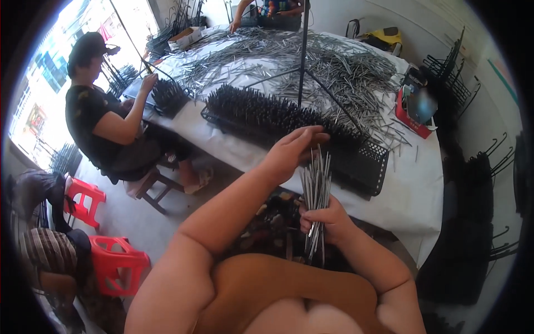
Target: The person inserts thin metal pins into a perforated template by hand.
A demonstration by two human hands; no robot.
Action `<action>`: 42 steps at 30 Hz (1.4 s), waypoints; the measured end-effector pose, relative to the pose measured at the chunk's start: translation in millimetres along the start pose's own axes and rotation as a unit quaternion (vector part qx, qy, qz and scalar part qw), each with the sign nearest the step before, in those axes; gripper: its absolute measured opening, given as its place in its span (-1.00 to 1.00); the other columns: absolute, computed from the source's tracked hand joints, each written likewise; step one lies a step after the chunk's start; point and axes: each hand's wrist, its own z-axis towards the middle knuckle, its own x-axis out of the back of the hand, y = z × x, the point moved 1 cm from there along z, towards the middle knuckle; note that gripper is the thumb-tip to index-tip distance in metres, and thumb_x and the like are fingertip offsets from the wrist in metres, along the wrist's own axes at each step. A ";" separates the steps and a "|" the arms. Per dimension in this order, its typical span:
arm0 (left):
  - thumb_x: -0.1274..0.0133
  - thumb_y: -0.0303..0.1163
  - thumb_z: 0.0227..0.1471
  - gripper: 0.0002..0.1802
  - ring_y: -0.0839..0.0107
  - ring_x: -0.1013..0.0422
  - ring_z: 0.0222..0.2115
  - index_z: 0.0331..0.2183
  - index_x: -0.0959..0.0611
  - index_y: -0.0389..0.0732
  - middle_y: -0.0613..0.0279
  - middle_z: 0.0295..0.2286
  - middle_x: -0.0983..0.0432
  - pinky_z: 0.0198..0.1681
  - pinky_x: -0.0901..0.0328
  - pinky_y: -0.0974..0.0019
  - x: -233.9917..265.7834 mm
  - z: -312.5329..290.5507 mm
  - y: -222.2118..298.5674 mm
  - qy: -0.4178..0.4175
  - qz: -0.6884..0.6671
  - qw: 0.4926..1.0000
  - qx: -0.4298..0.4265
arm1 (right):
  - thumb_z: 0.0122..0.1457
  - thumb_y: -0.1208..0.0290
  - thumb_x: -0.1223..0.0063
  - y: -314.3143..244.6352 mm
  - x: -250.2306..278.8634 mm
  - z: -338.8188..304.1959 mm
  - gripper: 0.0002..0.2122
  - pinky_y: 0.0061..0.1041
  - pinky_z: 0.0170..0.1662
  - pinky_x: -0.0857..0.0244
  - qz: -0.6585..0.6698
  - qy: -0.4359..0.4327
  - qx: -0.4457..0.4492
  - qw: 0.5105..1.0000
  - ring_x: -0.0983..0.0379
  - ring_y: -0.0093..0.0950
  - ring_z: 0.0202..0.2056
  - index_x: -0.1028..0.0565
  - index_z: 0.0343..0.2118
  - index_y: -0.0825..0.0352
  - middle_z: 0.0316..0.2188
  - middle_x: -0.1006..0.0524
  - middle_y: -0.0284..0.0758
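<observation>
My right hand (328, 218) is wrapped around a bundle of thin grey metal rods (316, 181), held roughly upright in front of my chest. Just above the rods' upper ends, my left hand (295, 149) reaches across with its fingers stretched out toward the right. I see nothing held in it; its fingertips are partly in shade. Beyond both hands stands a long black perforated rack (370, 167) at the table's near edge, densely filled with dark upright rods (261, 108). The rack's right end shows bare holes.
Loose grey rods (345, 67) cover much of the white-covered table (414, 195). A black post (303, 55) rises behind the rack. A red box (411, 114) sits at the right. One co-worker (105, 111) sits at left; another person's hand (235, 25) reaches in far off. Red stools (119, 261) stand lower left.
</observation>
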 end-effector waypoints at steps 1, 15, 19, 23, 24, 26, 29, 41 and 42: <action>0.15 -0.22 0.33 -0.58 0.29 -0.45 -0.01 0.05 -0.51 -0.30 0.10 -0.02 -0.52 0.06 -0.31 0.23 -11.2 3.0 0.8 -0.040 -0.030 0.998 0.032 | -0.03 0.63 -0.20 3.1 0.3 -3.1 -0.68 -0.41 -0.46 -0.42 -0.007 -0.011 -0.011 1.000 -0.46 -0.42 -0.54 -0.38 -0.19 0.36 -0.48 -0.47 -0.26; 0.04 -0.47 0.22 -0.77 0.23 -0.57 -0.29 -0.16 -0.57 -0.43 -0.04 -0.32 -0.61 -0.17 -0.46 0.26 -22.0 -18.8 -45.3 -0.051 0.019 0.994 0.097 | -0.06 0.44 -0.21 25.2 33.1 -15.0 -0.49 -0.24 -0.12 -0.42 0.071 -0.113 -0.061 0.989 -0.51 -0.23 -0.31 -0.36 0.02 0.35 -0.44 -0.48 -0.25; 0.10 -0.41 0.27 -0.63 0.21 -0.57 -0.27 0.07 -0.39 -0.31 -0.03 -0.20 -0.57 -0.19 -0.46 0.24 -30.1 -10.5 -45.4 -0.019 0.024 0.998 0.052 | -0.12 0.41 -0.23 22.1 36.5 -10.5 -0.42 -0.21 -0.04 -0.37 0.036 -0.104 -0.031 0.993 -0.50 -0.25 -0.28 -0.35 0.05 0.34 -0.45 -0.48 -0.25; 0.14 -0.30 0.30 -0.68 0.24 -0.57 -0.25 0.00 -0.44 -0.27 0.01 -0.13 -0.56 -0.21 -0.45 0.24 -31.4 8.2 -40.1 -0.014 0.012 0.997 0.071 | -0.12 0.39 -0.29 13.8 29.8 -10.9 -0.32 -0.28 -0.08 -0.41 0.034 -0.087 -0.030 0.995 -0.53 -0.23 -0.24 -0.30 0.14 0.34 -0.34 -0.52 -0.18; 0.16 -0.27 0.31 -0.66 0.06 -0.55 -0.17 -0.07 -0.51 -0.34 -0.12 -0.13 -0.56 -0.11 -0.45 0.09 -34.3 12.4 -37.2 -0.021 0.031 0.995 0.091 | -0.11 0.36 -0.30 16.7 38.3 -8.6 -0.28 -0.27 -0.06 -0.41 0.046 -0.105 -0.031 0.993 -0.53 -0.22 -0.22 -0.27 0.18 0.34 -0.29 -0.52 -0.16; 0.16 -0.24 0.30 -0.62 0.00 -0.53 -0.13 -0.10 -0.52 -0.37 -0.17 -0.15 -0.56 -0.07 -0.44 0.04 -22.9 12.9 -37.4 -0.062 0.005 0.993 0.103 | -0.10 0.33 -0.31 21.3 43.3 -3.4 -0.27 -0.25 -0.05 -0.40 0.044 -0.115 -0.029 0.992 -0.52 -0.22 -0.21 -0.26 0.19 0.34 -0.29 -0.52 -0.17; 0.12 -0.23 0.24 -0.60 -0.06 -0.50 -0.08 -0.10 -0.56 -0.36 -0.20 -0.13 -0.56 0.00 -0.41 -0.02 -5.0 5.4 -47.9 -0.075 -0.102 0.982 0.138 | -0.06 0.33 -0.30 22.6 44.2 3.5 -0.34 -0.26 -0.03 -0.40 0.054 -0.140 -0.016 0.989 -0.52 -0.24 -0.20 -0.29 0.14 0.35 -0.30 -0.51 -0.18; 0.33 -0.10 0.37 -0.41 0.13 -0.46 -0.01 0.08 -0.43 -0.43 -0.16 -0.04 -0.50 0.06 -0.35 0.18 -4.1 -2.5 -41.5 -0.005 0.158 0.983 0.091 | -0.14 0.53 -0.18 8.2 31.8 3.3 -0.50 -0.33 -0.32 -0.48 -0.006 -0.044 -0.050 0.998 -0.51 -0.35 -0.48 -0.37 -0.04 0.35 -0.47 -0.48 -0.23; 0.33 -0.10 0.37 -0.41 0.13 -0.46 -0.01 0.08 -0.43 -0.43 -0.16 -0.04 -0.50 0.06 -0.35 0.18 -1.2 -2.4 -39.6 -0.005 0.158 0.983 0.091 | -0.14 0.54 -0.18 4.7 29.6 3.2 -0.51 -0.36 -0.35 -0.47 -0.030 -0.037 -0.039 0.998 -0.50 -0.36 -0.50 -0.37 -0.05 0.37 -0.48 -0.47 -0.23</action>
